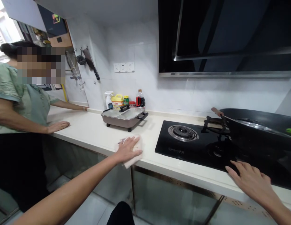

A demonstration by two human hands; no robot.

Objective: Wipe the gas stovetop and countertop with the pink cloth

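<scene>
My left hand (129, 149) presses a pale cloth (133, 162) onto the white countertop (98, 133), near its front edge. Its fingers lie over the cloth with the thumb out to the right, and part of the cloth hangs past the edge. At the right, my right hand (250, 178) rests with fingers apart at the front edge of the black gas stove (194, 153). It holds nothing. Behind the cloth stands a brown electric pan (119, 121) with a glass lid.
A large black wok (253, 131) sits on the stove's right side. Bottles and containers, including a yellow jug (117, 100), line the wall. A cleaver (91, 64) hangs from a hook. To the left, another person (30, 103) leans on the counter with both hands. A range hood (225, 37) overhangs the stove.
</scene>
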